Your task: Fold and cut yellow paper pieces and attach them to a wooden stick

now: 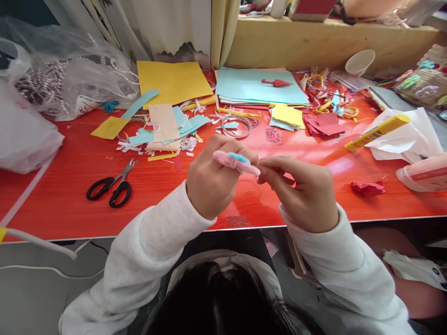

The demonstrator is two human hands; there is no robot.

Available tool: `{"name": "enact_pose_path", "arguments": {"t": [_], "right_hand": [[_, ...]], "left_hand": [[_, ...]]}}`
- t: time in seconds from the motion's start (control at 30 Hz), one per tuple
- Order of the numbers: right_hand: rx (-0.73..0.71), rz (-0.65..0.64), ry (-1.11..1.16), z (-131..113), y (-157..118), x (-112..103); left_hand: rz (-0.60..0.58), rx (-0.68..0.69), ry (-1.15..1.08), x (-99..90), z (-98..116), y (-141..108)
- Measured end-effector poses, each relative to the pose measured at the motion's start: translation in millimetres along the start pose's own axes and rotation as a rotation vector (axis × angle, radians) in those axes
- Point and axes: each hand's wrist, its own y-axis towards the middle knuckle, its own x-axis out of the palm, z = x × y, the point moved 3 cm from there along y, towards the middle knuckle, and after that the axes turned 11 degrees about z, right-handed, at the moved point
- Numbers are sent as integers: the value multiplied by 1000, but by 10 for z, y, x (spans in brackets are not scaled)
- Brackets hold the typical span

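Observation:
My left hand is closed, its fingers curled, above the front half of the red table. A fuzzy pink and light-blue pipe-cleaner piece lies across its fingers, perhaps worn like a ring. Touching or almost touching its fingertips is my right hand, thumb and forefinger pinched together. A dark red sliver shows between the right fingers; whether it is paper or the table behind I cannot tell. What both sets of fingertips grip is hidden. Behind the hands lies a roll of tape.
Black-handled scissors lie open at left. Paper scraps, yellow sheets and blue sheets spread along the back. A yellow glue stick, crumpled red paper and a cup are right. Plastic bags stand at left.

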Motion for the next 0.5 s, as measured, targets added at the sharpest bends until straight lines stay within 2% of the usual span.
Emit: {"name": "enact_pose_path", "arguments": {"t": [0.1,0.2,0.3,0.37,0.43,0.47,0.5], "right_hand": [[108,15,114,1,8,19],[149,69,175,-32,10,47],[168,165,86,36,42,24],[173,294,-72,196,80,-59],[138,380,-207,422,110,-162],[93,301,-293,546,121,-183],[45,259,-403,670,121,-214]], "left_hand": [[65,58,61,-13,17,23],[93,220,128,-55,63,26],[105,347,126,-154,124,19],[100,404,92,-211,145,31],[66,375,58,-210,88,66],[48,251,9,-187,2,94],[-21,123,-65,-134,-102,114]]}}
